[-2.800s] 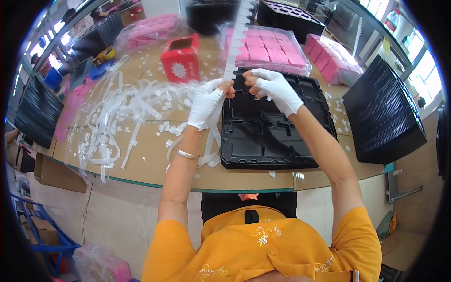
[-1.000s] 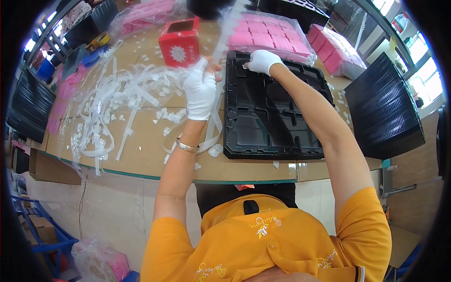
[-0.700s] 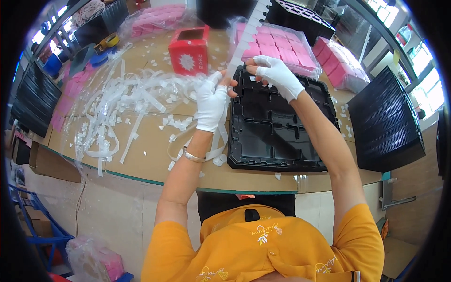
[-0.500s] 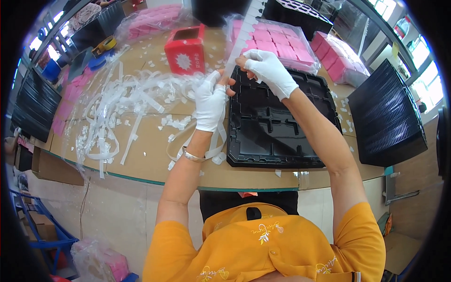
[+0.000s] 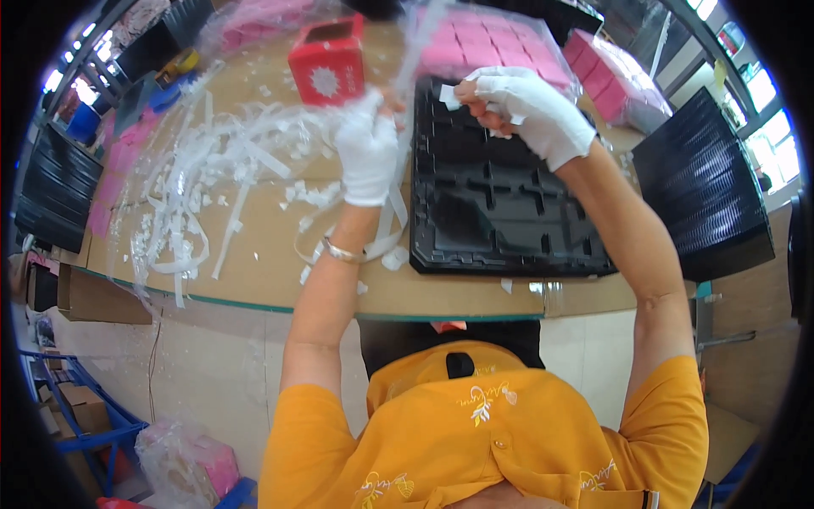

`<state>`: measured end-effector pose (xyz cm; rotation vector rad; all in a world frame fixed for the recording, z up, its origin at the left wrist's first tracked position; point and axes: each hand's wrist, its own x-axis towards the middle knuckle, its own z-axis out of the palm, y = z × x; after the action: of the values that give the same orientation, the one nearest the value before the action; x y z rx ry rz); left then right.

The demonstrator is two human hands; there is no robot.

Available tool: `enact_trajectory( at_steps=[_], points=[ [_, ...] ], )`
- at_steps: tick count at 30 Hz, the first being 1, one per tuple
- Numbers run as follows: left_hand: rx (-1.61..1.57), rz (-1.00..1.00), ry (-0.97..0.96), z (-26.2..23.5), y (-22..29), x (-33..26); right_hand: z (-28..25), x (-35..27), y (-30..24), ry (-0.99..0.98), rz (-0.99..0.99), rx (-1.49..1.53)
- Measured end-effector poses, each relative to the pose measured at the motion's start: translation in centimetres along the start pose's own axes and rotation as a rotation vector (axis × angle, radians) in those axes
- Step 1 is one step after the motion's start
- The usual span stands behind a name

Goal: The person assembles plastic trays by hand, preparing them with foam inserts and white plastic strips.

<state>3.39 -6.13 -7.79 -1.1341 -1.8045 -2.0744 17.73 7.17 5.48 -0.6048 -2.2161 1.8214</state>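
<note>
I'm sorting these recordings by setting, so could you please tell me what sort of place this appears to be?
Probably a packing or assembly workshop: the cardboard-covered table bears a black plastic tray, plastic-wrapped pink blocks and a litter of white strips.

The tabletop [image 5: 458,297] carries, at centre of the far edge, a clear-wrapped pack of pink blocks [image 5: 487,42]. To its left stands a red carton [image 5: 326,72] — pale starburst on the front, dark panel on top. A second pink pack [image 5: 250,25] lies toward the far-left corner; a third pink pack [image 5: 606,76], toward the far-right corner. Right edge: black ridged stack [image 5: 704,182]. Left edge: dark stack [image 5: 55,178], with pink sheets [image 5: 103,193] alongside. Near the far-left corner: yellow tape roll [image 5: 185,62], beside a blue item [image 5: 172,92] — kind indeterminable. Below the near-left corner: cardboard box [image 5: 106,299].
</note>
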Motion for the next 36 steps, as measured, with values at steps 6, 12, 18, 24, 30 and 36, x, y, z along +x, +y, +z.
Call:
enact_trajectory(
  at_steps=[6,12,18,24,30,36],
  points=[
    [-0.070,-0.027,-0.026,0.2,0.5,0.3,0.8,-4.6,2.9,-0.331,0.144,-0.470],
    [-0.088,-0.048,-0.056,0.8,0.3,-0.4,3.2,-5.1,6.2,-0.282,-0.053,-1.099],
    [-0.090,-0.060,-0.065,0.4,0.8,-0.2,2.3,-5.4,5.0,-0.247,-0.199,-1.236],
    [-0.165,-0.115,-0.057,0.6,1.1,-0.1,-1.3,-1.5,7.1,0.080,-0.461,-0.969],
    [-0.204,-0.194,-0.076,0.7,1.4,-0.4,-2.6,6.5,8.2,0.280,-0.530,-1.234],
    [-0.237,-0.286,-0.070,0.6,2.1,-0.2,-3.2,8.6,9.1,0.343,-0.647,-1.089]
  ],
)
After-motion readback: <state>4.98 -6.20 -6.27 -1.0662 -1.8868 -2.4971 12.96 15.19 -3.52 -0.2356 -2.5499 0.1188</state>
